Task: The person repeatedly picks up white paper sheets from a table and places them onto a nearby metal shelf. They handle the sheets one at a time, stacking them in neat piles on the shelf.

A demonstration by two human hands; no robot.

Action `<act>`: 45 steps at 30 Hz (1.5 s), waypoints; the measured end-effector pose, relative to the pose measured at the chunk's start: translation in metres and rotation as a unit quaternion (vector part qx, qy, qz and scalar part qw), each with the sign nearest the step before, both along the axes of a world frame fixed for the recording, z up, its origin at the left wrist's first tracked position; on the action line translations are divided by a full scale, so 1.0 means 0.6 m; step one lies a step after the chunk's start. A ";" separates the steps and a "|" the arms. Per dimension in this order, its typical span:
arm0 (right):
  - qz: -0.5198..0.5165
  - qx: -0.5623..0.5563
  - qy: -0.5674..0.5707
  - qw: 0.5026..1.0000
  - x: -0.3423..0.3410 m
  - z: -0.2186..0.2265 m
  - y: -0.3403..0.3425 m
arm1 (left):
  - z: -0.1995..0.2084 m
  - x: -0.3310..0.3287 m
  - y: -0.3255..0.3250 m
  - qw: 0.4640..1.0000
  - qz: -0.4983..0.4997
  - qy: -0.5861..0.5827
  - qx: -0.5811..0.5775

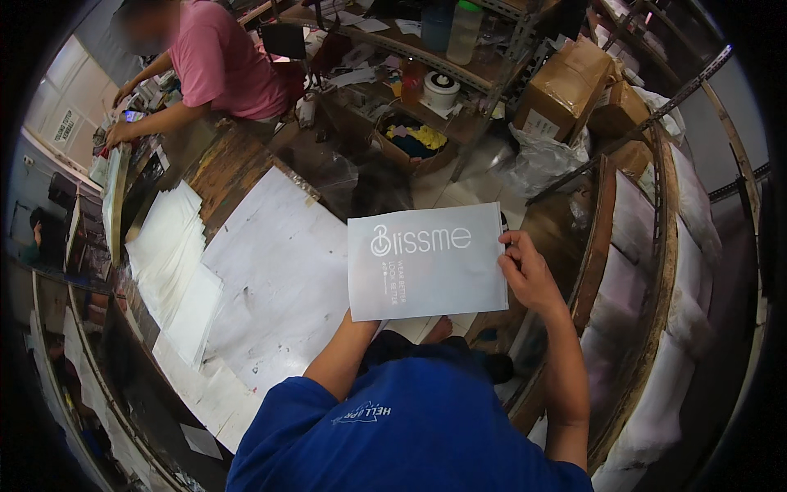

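Observation:
Held up in front of my body is a flat, frosted grey plastic pouch [443,279] with white printing on its face. My right hand [525,269] pinches its right edge between thumb and fingers. A small dark bit shows at that edge, too small to make out. My left forearm [343,354] reaches up to the pouch's lower left corner, and the left hand is hidden behind it. Left of the pouch lies a table topped with a smudged white sheet [279,254]. A fanned pile of whitish, flat pouches or sheets [176,262] rests along its far left side.
To my right, curved wooden-edged racks [602,246] carry rows of pale, flat sheets or pouches. Ahead stand metal shelving [496,86], cardboard boxes [566,86] and an open carton of cloth [414,148]. A person in a pink shirt [225,61] works at the table's far end.

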State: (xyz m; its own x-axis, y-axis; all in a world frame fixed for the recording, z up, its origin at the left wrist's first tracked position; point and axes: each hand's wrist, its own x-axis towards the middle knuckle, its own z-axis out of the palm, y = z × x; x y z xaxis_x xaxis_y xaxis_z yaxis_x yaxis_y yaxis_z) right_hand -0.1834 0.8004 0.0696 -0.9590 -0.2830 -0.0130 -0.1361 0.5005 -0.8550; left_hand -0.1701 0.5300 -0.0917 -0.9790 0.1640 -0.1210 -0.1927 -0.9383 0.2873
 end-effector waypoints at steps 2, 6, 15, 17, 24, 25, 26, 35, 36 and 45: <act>0.014 0.019 0.014 1.000 -0.024 0.008 0.024 | 0.001 -0.017 0.023 1.000 -0.012 0.008 0.014; 0.032 0.048 0.023 0.998 -0.063 0.036 0.069 | -0.011 -0.047 0.062 0.999 -0.024 0.016 0.036; 0.038 0.161 0.077 0.983 -0.144 0.194 0.236 | 0.050 -0.067 0.165 0.998 -0.048 -0.035 0.033; 0.014 0.172 0.085 0.981 -0.151 0.228 0.312 | 0.034 -0.063 0.172 0.995 -0.044 -0.093 -0.002; -0.309 0.180 0.091 0.929 -0.018 0.283 0.699 | -0.033 -0.067 0.205 0.978 -0.065 -0.182 -0.081; -0.366 0.164 0.110 0.909 0.010 0.270 0.761 | -0.039 -0.072 0.211 0.976 -0.075 -0.184 -0.085; -0.413 0.153 0.118 0.890 0.040 0.260 0.816 | -0.030 -0.071 0.227 0.971 -0.074 -0.192 -0.122; -0.704 0.137 0.127 0.685 0.307 0.170 1.086 | -0.059 -0.077 0.311 0.960 -0.143 -0.191 -0.148; -0.720 0.150 0.120 0.667 0.331 0.159 1.101 | -0.057 -0.074 0.320 0.959 -0.146 -0.195 -0.146; -0.763 0.266 0.033 0.588 0.428 0.116 1.150 | -0.055 -0.060 0.348 0.944 -0.153 -0.228 -0.186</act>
